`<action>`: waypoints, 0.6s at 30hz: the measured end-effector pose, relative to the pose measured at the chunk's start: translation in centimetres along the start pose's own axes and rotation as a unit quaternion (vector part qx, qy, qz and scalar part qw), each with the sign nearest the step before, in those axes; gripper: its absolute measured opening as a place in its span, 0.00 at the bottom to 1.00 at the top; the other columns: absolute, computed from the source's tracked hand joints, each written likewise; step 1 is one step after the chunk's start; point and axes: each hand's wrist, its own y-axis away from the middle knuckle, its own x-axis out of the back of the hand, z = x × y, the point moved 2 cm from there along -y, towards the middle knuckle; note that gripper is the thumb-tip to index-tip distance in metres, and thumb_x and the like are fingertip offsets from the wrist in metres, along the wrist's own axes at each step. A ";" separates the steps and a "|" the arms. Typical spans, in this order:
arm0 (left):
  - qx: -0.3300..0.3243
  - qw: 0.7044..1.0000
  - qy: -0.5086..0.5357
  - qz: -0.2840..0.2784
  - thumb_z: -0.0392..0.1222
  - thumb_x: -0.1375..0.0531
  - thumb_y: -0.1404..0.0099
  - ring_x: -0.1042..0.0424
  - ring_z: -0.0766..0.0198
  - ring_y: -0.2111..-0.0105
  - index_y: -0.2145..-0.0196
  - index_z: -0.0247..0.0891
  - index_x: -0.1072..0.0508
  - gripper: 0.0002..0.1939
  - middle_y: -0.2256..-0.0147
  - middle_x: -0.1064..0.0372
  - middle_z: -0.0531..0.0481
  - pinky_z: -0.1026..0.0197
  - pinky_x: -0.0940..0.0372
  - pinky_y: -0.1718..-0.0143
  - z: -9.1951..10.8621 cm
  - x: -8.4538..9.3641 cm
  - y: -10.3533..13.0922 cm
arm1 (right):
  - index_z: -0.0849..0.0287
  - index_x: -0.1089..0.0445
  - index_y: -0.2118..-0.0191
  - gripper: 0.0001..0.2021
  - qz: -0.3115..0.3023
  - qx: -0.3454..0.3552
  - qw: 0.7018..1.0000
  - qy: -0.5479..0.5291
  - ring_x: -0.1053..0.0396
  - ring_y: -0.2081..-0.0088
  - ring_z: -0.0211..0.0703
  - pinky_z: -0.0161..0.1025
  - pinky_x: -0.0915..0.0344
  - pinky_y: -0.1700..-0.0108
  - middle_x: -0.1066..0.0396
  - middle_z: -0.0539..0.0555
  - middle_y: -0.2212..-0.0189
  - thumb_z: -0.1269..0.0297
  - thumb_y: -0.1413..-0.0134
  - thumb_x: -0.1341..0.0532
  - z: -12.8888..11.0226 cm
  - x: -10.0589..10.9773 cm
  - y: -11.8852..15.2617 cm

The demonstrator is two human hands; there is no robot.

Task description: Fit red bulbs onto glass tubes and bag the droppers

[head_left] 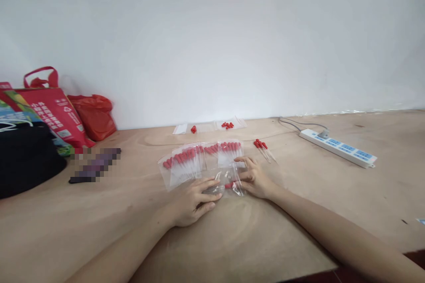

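Note:
A clear plastic bag (pixel 223 176) lies between my two hands, near the table's middle. My left hand (pixel 194 201) has its fingers over the bag's left end, holding it between fingers and thumb. At the bag's right end, my right hand (pixel 255 179) has its fingers curled on red-bulbed droppers (pixel 229 185); their stems are hard to make out through the plastic. Just beyond lie several zip bags (pixel 186 166) filled with rows of red-bulbed droppers. A few loose droppers (pixel 261 145) with red bulbs and clear stems lie right of my right hand.
Flat bags with small red bulbs (pixel 228 125) lie by the wall. A white power strip (pixel 338 147) with a grey cord is at the right. On the left stand a red shopping bag (pixel 55 112), a red plastic bag (pixel 94 117), a black item (pixel 29 159) and a blurred dark object (pixel 96 166).

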 end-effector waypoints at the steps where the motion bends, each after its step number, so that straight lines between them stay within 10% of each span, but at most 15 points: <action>1: -0.007 1.000 -0.001 -0.001 0.41 0.49 0.37 0.50 0.58 0.43 0.51 0.53 0.36 0.17 0.43 0.48 0.54 0.48 0.48 0.46 0.1 0.0 0.0 | 0.49 0.25 0.71 0.10 -0.007 0.009 1.000 0.003 0.47 0.49 0.51 0.50 0.49 0.51 0.42 0.54 0.51 0.55 0.50 0.43 -0.2 0.0 0.0; 6: -0.015 1.000 0.006 -0.023 0.41 0.49 0.37 0.48 0.60 0.44 0.50 0.52 0.37 0.17 0.44 0.47 0.54 0.50 0.48 0.46 0.2 0.1 -0.1 | 0.50 0.27 0.64 0.10 -0.012 -0.004 1.000 0.018 0.45 0.50 0.49 0.49 0.49 0.52 0.40 0.54 0.52 0.61 0.48 0.46 0.6 1.1 -0.2; 12: -0.017 0.999 0.030 -0.028 0.42 0.46 0.39 0.47 0.58 0.44 0.54 0.49 0.32 0.15 0.45 0.44 0.52 0.49 0.49 0.45 -0.1 0.3 -0.1 | 0.57 0.30 0.65 0.12 0.085 -0.295 0.932 0.193 0.41 0.58 0.50 0.46 0.51 0.57 0.31 0.57 0.63 0.61 0.49 0.48 6.5 2.5 -0.6; 18: -0.026 0.999 0.028 -0.018 0.38 0.49 0.38 0.45 0.58 0.45 0.53 0.48 0.33 0.16 0.46 0.42 0.52 0.50 0.49 0.45 -0.1 0.2 0.0 | 0.59 0.33 0.58 0.15 0.050 -0.374 0.885 0.273 0.41 0.57 0.51 0.45 0.53 0.58 0.32 0.59 0.59 0.60 0.47 0.50 8.9 2.5 -0.7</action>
